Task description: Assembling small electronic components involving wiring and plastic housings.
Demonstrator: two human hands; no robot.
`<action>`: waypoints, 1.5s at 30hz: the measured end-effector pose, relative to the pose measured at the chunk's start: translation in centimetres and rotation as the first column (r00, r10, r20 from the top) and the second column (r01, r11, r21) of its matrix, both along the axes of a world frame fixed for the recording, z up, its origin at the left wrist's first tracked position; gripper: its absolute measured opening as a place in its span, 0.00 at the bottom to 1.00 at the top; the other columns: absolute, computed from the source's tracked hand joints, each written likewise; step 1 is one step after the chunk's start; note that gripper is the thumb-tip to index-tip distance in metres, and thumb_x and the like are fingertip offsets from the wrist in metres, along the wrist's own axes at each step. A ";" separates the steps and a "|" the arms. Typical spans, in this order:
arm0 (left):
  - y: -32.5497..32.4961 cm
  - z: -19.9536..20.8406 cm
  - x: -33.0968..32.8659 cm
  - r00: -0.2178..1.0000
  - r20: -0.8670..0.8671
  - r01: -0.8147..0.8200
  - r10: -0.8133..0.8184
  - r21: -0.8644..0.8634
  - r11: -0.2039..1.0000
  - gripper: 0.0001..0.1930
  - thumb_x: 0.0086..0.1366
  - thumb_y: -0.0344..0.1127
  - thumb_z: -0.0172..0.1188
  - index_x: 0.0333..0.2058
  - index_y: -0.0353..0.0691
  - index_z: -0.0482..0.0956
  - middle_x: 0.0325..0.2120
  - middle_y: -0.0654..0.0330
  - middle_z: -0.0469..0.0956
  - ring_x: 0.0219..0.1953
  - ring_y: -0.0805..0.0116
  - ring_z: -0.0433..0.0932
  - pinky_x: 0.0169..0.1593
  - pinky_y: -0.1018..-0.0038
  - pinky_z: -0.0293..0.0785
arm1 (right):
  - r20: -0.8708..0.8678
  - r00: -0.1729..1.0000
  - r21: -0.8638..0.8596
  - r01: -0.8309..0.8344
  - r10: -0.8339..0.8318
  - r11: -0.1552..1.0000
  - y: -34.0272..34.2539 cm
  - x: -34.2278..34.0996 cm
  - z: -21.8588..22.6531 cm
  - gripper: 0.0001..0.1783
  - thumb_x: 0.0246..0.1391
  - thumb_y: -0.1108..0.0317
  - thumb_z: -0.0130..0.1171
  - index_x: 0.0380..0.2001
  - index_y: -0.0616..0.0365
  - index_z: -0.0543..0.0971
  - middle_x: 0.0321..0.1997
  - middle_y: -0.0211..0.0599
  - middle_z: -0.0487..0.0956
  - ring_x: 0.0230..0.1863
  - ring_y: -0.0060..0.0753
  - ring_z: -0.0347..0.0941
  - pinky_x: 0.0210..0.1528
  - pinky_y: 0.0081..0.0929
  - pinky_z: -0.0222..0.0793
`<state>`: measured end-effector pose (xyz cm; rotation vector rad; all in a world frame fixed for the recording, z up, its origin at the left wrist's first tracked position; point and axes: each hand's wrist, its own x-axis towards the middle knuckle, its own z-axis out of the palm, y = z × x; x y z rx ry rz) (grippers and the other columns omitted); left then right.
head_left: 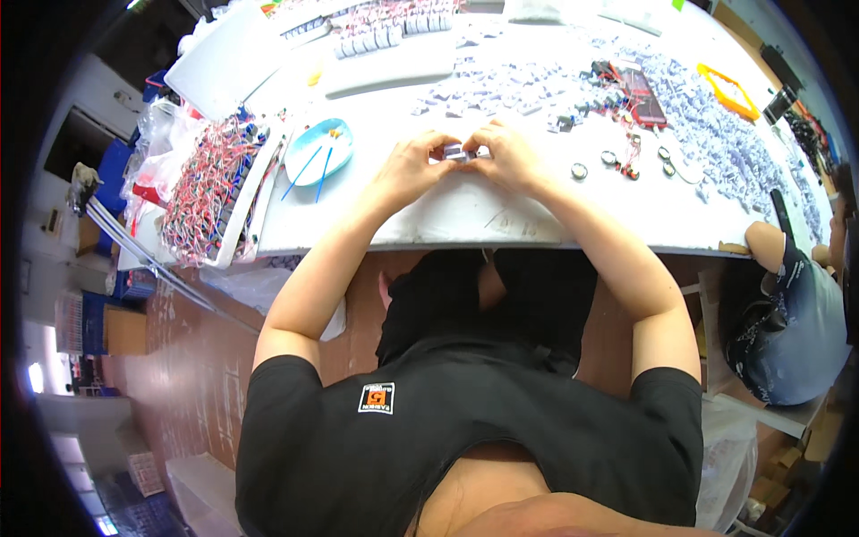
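Near the front of the white table, my left hand [414, 166] and my right hand [506, 159] meet with fingertips pinched on a small grey block-like part [456, 152]. Its exact kind is too small to make out, and the fingers partly hide it. Just beyond my hands lie many loose small grey-white pieces [501, 85]. To the right of my right hand are a few small round dark-rimmed parts [579, 170], some with red wires. A light blue dish [338, 170] with two thin blue sticks stands left of my left hand.
At the left, a white tray [240, 228] is heaped with red-wired parts. A grey-white slab [394, 76] lies at the back. On the right are a red-edged phone-like device [640, 94], a yellow frame [727, 92] and a big pile of grey pieces [716, 148]. Another person [792, 322] sits at the far right.
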<state>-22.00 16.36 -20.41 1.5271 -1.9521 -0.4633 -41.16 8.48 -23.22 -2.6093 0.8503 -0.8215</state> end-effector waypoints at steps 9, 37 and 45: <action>-3.3 7.1 3.0 0.957 -0.291 0.025 -0.021 0.012 1.000 0.20 0.65 0.32 0.66 0.54 0.33 0.78 0.42 0.54 0.84 0.44 0.71 0.82 0.52 0.74 0.77 | 0.348 0.932 0.405 -0.242 0.095 0.882 -4.4 1.1 6.4 0.16 0.54 0.59 0.70 0.40 0.58 0.84 0.40 0.38 0.84 0.45 0.29 0.78 0.50 0.31 0.72; -20.4 21.1 13.8 0.936 0.167 -0.266 0.311 -0.246 0.932 0.18 0.61 0.36 0.67 0.49 0.37 0.82 0.27 0.63 0.81 0.27 0.75 0.74 0.32 0.76 0.70 | 0.090 0.989 0.507 -0.146 0.116 0.850 -24.0 13.6 5.1 0.41 0.48 0.57 0.73 0.64 0.62 0.71 0.60 0.51 0.75 0.58 0.42 0.74 0.62 0.35 0.67; -27.2 20.4 14.8 0.966 0.189 -0.116 0.174 -0.284 0.952 0.17 0.59 0.37 0.68 0.46 0.39 0.85 0.25 0.63 0.82 0.26 0.75 0.75 0.33 0.74 0.71 | 0.220 0.973 0.536 -0.176 0.065 0.825 -29.5 16.8 3.4 0.31 0.50 0.64 0.71 0.59 0.52 0.78 0.47 0.43 0.83 0.45 0.32 0.81 0.50 0.27 0.75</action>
